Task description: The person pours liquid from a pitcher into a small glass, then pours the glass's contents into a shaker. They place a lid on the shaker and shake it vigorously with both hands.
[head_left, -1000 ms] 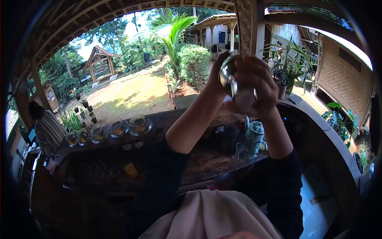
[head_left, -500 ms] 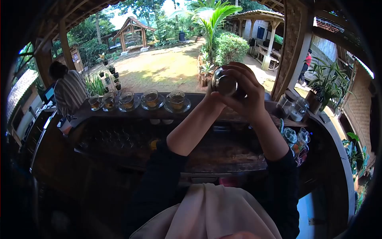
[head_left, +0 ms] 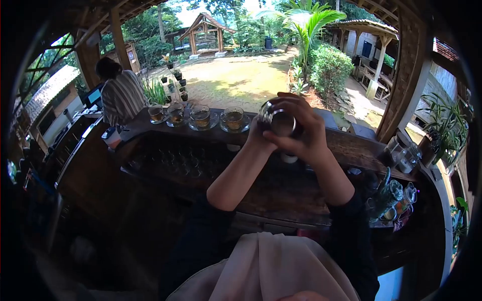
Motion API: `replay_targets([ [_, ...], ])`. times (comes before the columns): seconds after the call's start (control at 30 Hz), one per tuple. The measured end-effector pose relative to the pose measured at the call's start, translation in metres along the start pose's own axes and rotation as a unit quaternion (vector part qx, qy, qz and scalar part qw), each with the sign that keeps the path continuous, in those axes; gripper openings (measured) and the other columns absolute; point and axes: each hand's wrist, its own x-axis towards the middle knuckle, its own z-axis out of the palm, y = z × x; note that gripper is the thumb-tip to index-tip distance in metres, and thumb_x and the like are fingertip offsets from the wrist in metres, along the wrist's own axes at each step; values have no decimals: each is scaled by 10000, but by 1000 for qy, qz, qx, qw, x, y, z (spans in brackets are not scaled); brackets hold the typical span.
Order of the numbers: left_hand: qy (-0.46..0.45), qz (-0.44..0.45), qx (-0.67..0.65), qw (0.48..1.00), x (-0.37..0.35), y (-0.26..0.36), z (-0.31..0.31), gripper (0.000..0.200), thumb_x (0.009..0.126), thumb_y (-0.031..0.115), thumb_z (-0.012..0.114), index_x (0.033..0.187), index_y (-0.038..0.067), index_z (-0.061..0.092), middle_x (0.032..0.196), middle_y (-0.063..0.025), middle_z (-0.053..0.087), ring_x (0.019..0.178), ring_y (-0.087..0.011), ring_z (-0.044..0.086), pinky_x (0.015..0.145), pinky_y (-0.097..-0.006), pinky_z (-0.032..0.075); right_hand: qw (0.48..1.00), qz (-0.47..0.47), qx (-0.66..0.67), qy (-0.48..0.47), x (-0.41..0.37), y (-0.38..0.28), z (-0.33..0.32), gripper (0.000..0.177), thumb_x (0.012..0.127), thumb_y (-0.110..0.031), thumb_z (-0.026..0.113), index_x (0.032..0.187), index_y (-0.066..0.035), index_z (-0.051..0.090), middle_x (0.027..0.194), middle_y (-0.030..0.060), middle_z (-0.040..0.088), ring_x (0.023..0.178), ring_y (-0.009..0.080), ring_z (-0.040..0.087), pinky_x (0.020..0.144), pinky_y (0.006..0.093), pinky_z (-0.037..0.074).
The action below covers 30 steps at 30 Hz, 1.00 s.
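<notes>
In front of my chest, above the wooden counter, both hands are around a round, shiny container (head_left: pixel 282 124) that looks like a glass jar. Its pale round end faces me; the contents cannot be made out. My right hand (head_left: pixel 304 125) is wrapped over its top and right side, thumb across the lower edge. My left hand (head_left: pixel 262 134) grips it from the left and below, its fingers mostly hidden behind it. Just left of my hands, a glass cup (head_left: pixel 233 119) of amber-brown drink stands on a glass saucer, in a row with several similar cups (head_left: pixel 200 118).
Along the far side runs the raised wooden ledge (head_left: pixel 346 122). Glass jars (head_left: pixel 404 159) stand on its right end, with more glassware (head_left: pixel 390 193) below. Empty glasses (head_left: pixel 183 163) line the lower shelf. A person in a striped shirt (head_left: pixel 124 95) is at the left near a screen.
My view has turned left, so the scene shifts rightward. The hands and container sit slightly lower in view, still gripped. The rightmost cup of the row no longer shows clearly beside my hands.
</notes>
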Motion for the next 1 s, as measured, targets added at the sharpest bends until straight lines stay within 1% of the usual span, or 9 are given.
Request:
replay_targets([
  [0.17,-241,75,250,935,-31,-6,75,764,890,574,514,1442,91,301,1359,-231,451,1210,-435,485,952,-519,480,854,-517,-46,34,8,-81,2,237,692,-106,712,894,-223,673,969,-109,663,950,37,632,944,307,391],
  [0.27,-108,148,285,941,-36,21,76,633,928,553,446,1276,26,482,1227,-223,554,1061,-375,595,857,-451,539,904,-398,27,154,-4,-59,39,241,693,-86,726,883,-220,665,966,-129,657,970,71,629,955,312,388],
  [0.33,-236,-166,-154,945,-14,60,39,594,945,531,403,1247,26,481,1194,-229,568,996,-337,626,861,-452,542,981,-192,2,29,20,-8,50,318,694,-188,791,982,-132,669,1027,17,670,993,215,635,895,406,455],
  [0.4,58,239,606,756,-5,115,-23,601,936,525,410,1190,-8,521,1141,-222,600,965,-315,639,859,-456,540,936,280,202,66,23,17,87,440,645,-274,818,1018,-94,668,1042,90,668,1013,274,630,849,457,474],
  [0.53,62,17,84,994,-55,62,87,520,942,442,452,1196,-7,510,1167,-220,583,999,-321,636,885,-436,538,989,-147,-15,-28,25,-40,57,276,743,-223,712,987,-112,648,1065,46,653,1036,171,620,916,413,465],
  [0.67,-299,255,391,832,-48,34,79,604,897,598,471,1325,176,421,1174,-264,568,1011,-379,625,780,-508,566,877,-443,55,176,-7,-63,89,151,787,-173,649,937,-154,649,993,-18,667,1008,93,624,934,405,459],
  [0.7,-165,163,287,929,-53,40,80,606,898,598,470,1320,167,427,1146,-254,580,1001,-370,629,778,-498,570,828,-478,85,281,1,-67,95,120,802,-148,623,917,-167,651,969,-32,671,1006,81,624,942,403,457],
  [0.87,375,198,237,874,-28,93,-1,509,980,402,285,1232,23,514,1119,-194,610,977,-305,640,826,-472,546,916,321,242,6,24,12,86,451,613,-297,803,985,-77,676,1006,100,675,959,305,641,815,475,484],
  [1.0,21,-21,121,992,-61,50,69,456,958,418,384,1259,97,500,1130,-180,617,971,-283,649,814,-496,543,993,-117,13,-4,19,-58,31,180,773,-232,683,915,-123,663,1024,43,664,1014,188,632,886,410,464],
])
